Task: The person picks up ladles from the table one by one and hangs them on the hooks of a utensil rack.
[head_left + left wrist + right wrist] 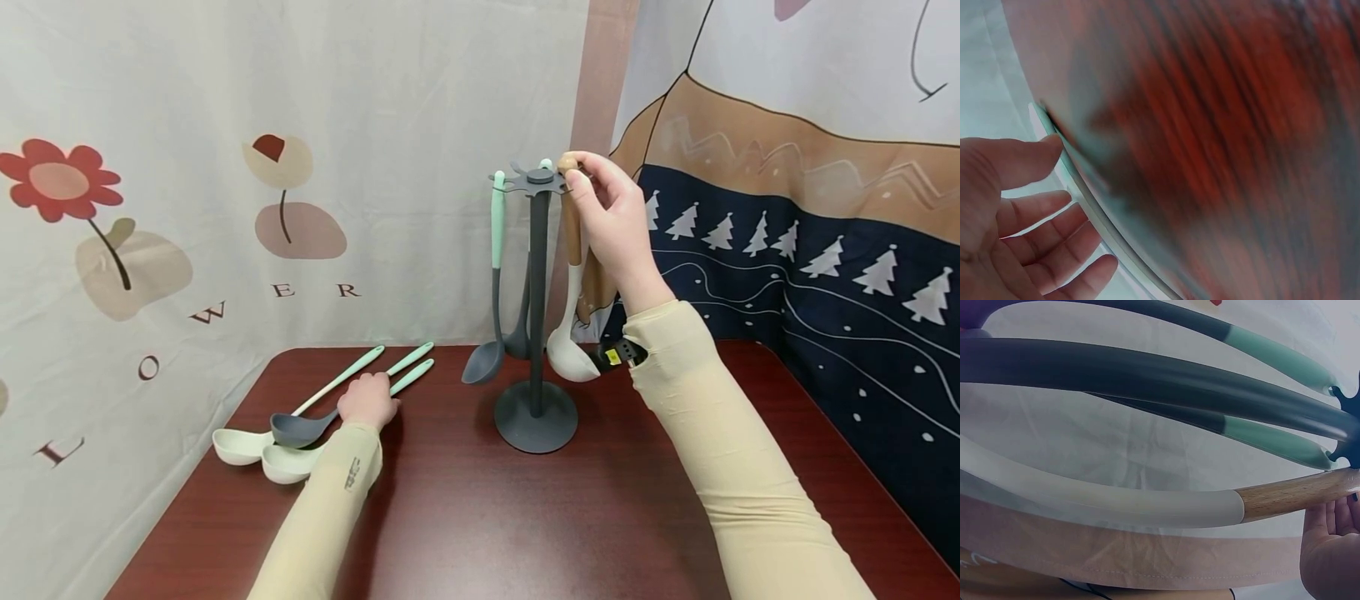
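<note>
My right hand (pixel 618 217) pinches the wooden handle top of a white ladle (pixel 572 354), which hangs upright at the right side of a dark grey utensil stand (pixel 538 292). The wooden handle (pixel 1297 497) meets the stand's hooked top in the right wrist view. At the left, my left hand (pixel 367 402) is over the handles of ladles lying on the table. Its thumb touches a mint handle (pixel 1088 200), with the other fingers spread loosely beside it. These are a dark grey ladle (pixel 300 430) and two cream ladles, one left (pixel 240 447) and one nearer (pixel 288 464).
Two dark grey utensils with mint handles hang on the stand, one at its left (pixel 483 362) and one behind the post (pixel 516 342). The reddish-brown table (pixel 465 525) meets a printed curtain (pixel 420 167) at its back edge.
</note>
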`<state>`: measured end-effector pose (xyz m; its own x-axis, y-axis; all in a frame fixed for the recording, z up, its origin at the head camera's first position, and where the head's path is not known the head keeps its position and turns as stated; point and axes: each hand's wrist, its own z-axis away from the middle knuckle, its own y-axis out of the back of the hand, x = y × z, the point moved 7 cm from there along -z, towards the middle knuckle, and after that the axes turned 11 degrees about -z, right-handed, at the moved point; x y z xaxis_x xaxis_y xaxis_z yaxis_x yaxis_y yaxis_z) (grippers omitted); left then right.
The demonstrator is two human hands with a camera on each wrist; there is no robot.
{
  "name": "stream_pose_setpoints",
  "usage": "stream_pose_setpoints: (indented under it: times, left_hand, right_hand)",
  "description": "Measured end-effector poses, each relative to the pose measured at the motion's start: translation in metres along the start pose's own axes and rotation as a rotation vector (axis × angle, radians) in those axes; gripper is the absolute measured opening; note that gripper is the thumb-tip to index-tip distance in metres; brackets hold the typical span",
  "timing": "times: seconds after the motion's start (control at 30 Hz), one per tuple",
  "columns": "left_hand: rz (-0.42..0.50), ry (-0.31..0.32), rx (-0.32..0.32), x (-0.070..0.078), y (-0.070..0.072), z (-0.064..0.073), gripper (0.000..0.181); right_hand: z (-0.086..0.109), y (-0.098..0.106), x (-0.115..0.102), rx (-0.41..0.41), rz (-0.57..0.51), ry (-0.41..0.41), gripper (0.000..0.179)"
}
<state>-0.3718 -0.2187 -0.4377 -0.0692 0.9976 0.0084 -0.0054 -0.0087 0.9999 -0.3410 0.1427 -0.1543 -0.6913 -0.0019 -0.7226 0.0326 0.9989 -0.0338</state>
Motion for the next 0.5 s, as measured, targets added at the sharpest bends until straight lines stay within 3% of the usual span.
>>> stream_pose_setpoints:
  times: [0.17,0.5]
  left_hand:
    - [-0.011,0.005,-0.032,-0.0019,-0.0031,-0.0039,0.038]
    - [-0.017,0.013,-0.057,-0.0047,-0.0048,-0.0039,0.046]
  right_hand:
    - [0.0001,-0.0001,0.0,0.001,0.004,-0.001,0.036]
    - [0.0002,-0.0002,-0.0005,-0.003,0.006,0.009,0.036]
